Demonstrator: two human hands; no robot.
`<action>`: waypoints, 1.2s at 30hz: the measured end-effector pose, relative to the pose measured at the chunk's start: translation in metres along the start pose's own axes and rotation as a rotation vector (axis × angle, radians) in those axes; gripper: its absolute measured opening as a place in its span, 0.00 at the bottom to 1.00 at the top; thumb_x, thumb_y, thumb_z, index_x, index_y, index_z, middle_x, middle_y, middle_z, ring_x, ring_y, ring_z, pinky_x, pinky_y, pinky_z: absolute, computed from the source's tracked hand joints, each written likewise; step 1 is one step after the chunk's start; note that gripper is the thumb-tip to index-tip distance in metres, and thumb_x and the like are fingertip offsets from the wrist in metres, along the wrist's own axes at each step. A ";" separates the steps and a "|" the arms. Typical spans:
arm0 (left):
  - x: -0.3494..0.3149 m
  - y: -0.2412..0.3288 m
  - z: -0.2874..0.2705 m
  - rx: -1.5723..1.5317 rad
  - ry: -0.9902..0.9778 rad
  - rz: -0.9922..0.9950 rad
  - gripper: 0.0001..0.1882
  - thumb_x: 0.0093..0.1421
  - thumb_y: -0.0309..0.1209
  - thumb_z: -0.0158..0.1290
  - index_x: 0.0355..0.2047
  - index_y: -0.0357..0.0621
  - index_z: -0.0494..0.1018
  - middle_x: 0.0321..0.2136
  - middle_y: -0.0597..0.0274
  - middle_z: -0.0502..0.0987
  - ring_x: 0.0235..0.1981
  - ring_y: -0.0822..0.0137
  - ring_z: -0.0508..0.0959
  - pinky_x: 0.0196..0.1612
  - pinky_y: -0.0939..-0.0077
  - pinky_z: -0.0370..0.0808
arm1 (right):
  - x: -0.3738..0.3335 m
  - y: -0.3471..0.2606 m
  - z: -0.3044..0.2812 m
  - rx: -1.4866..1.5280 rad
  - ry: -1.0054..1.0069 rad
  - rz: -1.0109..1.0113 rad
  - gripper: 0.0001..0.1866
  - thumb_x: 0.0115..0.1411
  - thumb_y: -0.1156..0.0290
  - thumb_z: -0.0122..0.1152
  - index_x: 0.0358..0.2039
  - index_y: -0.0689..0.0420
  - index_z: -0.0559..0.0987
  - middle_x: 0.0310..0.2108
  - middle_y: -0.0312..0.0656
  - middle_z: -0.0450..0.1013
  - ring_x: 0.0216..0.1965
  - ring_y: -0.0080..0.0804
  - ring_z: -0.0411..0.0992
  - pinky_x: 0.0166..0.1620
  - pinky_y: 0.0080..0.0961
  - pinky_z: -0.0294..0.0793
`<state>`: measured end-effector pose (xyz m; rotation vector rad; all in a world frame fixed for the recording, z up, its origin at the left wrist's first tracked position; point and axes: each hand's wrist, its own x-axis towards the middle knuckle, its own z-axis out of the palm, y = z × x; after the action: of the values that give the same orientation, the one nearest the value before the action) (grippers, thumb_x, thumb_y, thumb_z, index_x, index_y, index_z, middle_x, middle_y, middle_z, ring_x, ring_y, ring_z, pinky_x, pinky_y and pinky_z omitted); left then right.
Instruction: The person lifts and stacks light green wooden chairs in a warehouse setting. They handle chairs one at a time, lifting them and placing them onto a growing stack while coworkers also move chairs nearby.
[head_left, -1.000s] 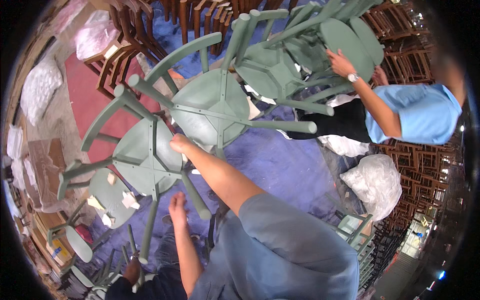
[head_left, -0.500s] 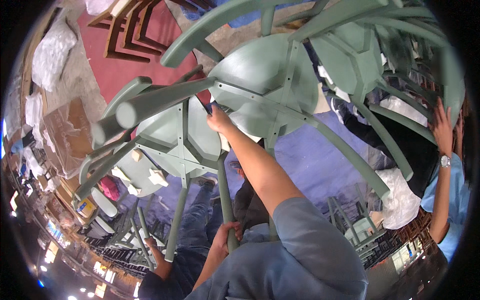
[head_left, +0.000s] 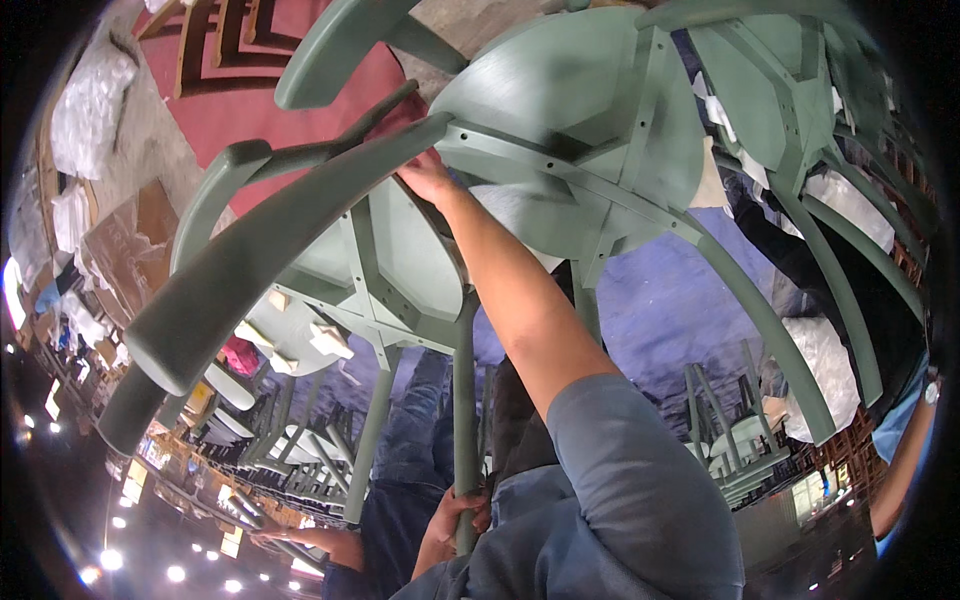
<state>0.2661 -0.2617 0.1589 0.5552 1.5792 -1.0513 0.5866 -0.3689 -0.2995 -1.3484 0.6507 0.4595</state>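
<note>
Purple-blue sheeting (head_left: 650, 290) covers the floor, with a red sheet (head_left: 345, 125) at the far left. Closest to the body, the left hand (head_left: 455, 515) is wrapped around one leg of the left green chair (head_left: 415, 255). That chair is tipped so that its underside and crossed braces face the person. The right hand (head_left: 428, 178) reaches to the far rim of the same seat; its fingers are partly hidden behind a leg, so I cannot tell whether they are closed on it. Just beyond and to the right is a second green chair (head_left: 560, 85), also underside out, one thick leg passing over the left chair. A third green chair (head_left: 755, 95) is farther right. Beneath the left chair, a green seat (head_left: 285, 325) carries pale foam pieces (head_left: 330, 340). At near left a co-worker's hand (head_left: 275, 535) is beside green chair parts; at near right another co-worker's forearm (head_left: 905, 460) shows. Farther out are brown wooden frames (head_left: 212, 50) and bundled clear plastic (head_left: 95, 110) at far left, a cardboard box (head_left: 130, 240) at left, and a white plastic bundle (head_left: 820, 375) at right.
</note>
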 end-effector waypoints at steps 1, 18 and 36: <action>0.002 -0.001 0.000 0.004 -0.003 -0.004 0.17 0.56 0.24 0.59 0.45 0.40 0.69 0.24 0.60 0.72 0.17 0.67 0.72 0.20 0.71 0.69 | 0.002 0.000 0.001 0.016 0.008 -0.073 0.28 0.62 0.56 0.67 0.60 0.54 0.76 0.58 0.50 0.75 0.60 0.47 0.73 0.63 0.39 0.70; 0.010 0.002 0.015 0.022 0.043 -0.009 0.15 0.57 0.23 0.60 0.42 0.40 0.69 0.25 0.60 0.71 0.20 0.67 0.73 0.24 0.70 0.69 | -0.009 0.021 0.001 -0.174 0.132 0.052 0.14 0.70 0.64 0.60 0.47 0.62 0.78 0.43 0.47 0.80 0.44 0.38 0.78 0.51 0.34 0.75; 0.045 -0.053 -0.011 -0.257 -0.120 0.303 0.24 0.71 0.43 0.48 0.59 0.38 0.68 0.44 0.45 0.81 0.42 0.52 0.82 0.47 0.61 0.81 | -0.306 -0.146 -0.084 -0.645 -0.717 -0.243 0.23 0.66 0.75 0.50 0.62 0.57 0.71 0.56 0.56 0.75 0.58 0.55 0.73 0.61 0.40 0.73</action>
<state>0.2053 -0.2869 0.1338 0.5248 1.4433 -0.6310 0.4408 -0.4580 0.0047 -1.6880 -0.2850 0.9396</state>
